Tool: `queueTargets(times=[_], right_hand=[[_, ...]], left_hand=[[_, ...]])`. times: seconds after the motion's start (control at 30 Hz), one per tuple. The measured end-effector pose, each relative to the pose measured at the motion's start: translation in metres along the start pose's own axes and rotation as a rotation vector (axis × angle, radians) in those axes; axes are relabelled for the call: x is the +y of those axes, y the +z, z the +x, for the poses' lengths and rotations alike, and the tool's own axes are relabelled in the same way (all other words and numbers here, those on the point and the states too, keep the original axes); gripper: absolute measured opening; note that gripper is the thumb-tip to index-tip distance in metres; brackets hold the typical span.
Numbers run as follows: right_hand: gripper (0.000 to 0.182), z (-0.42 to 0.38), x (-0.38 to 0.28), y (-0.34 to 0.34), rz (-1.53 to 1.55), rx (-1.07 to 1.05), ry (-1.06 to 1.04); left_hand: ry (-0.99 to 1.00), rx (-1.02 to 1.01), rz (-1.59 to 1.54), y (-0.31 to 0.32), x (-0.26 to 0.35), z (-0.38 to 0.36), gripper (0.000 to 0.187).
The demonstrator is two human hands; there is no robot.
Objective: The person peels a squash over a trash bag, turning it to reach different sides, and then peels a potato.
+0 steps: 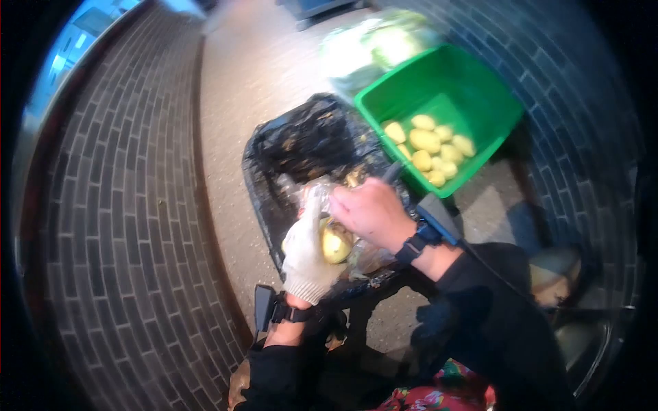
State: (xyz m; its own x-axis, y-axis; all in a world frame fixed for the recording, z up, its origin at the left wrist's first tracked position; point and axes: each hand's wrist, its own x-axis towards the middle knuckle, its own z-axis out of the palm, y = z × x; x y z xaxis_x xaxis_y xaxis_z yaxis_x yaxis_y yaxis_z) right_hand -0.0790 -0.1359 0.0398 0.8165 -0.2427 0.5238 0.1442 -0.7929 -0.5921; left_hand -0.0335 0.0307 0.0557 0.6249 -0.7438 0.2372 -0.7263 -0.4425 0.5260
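My left hand (307,250), in a white knitted glove, is closed around a potato (336,244) with pale yellow flesh and some darker skin near its top. My right hand (373,214) is bare and curled into a grip just above and beside the potato. A dark handle (392,172) sticks out past its knuckles; the working end of this tool is hidden. Both hands are over a container lined with a black plastic bag (291,137), where scraps and clear plastic film (312,194) show.
Right of the bag, a green crate (473,82) holds several peeled potatoes (425,141). Behind it stands a clear plastic bag (373,44) with pale green contents. A dark brick wall (137,171) rises on the left, with another on the right.
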Motion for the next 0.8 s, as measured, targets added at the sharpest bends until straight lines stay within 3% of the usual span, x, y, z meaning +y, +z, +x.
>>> queueTargets(times=[0.1, 0.2, 0.3, 0.33, 0.43, 0.63, 0.7, 0.8], right_hand=[[0.022, -0.009, 0.024, 0.009, -0.03, 0.02, 0.029], [0.028, -0.01, 0.046, 0.014, -0.28, -0.241, 0.252], [0.03, -0.005, 0.03, 0.01, -0.213, -0.124, 0.222], [0.031, -0.003, 0.023, 0.005, -0.174, -0.102, 0.212], [0.03, 0.0, 0.018, 0.008, -0.133, -0.019, 0.178], [0.03, 0.011, 0.004, -0.001, -0.062, 0.003, 0.198], [0.03, 0.011, 0.0, -0.002, -0.061, 0.003, 0.174], [0.028, 0.01, -0.009, -0.004, -0.011, -0.004, 0.161]], left_hand=[[0.006, -0.035, -0.051, -0.003, 0.001, -0.004, 0.097], [-0.054, 0.001, -0.349, -0.022, 0.024, -0.011, 0.095], [0.09, 0.014, -0.117, -0.02, 0.012, -0.005, 0.086], [0.031, 0.006, -0.121, -0.018, 0.007, -0.003, 0.078], [-0.1, 0.036, -0.18, -0.014, -0.002, 0.001, 0.075], [-0.129, 0.072, -0.243, -0.008, -0.016, -0.004, 0.076], [-0.231, 0.007, -0.311, -0.008, -0.013, -0.003, 0.077], [-0.112, 0.06, -0.219, -0.004, -0.008, 0.002, 0.088]])
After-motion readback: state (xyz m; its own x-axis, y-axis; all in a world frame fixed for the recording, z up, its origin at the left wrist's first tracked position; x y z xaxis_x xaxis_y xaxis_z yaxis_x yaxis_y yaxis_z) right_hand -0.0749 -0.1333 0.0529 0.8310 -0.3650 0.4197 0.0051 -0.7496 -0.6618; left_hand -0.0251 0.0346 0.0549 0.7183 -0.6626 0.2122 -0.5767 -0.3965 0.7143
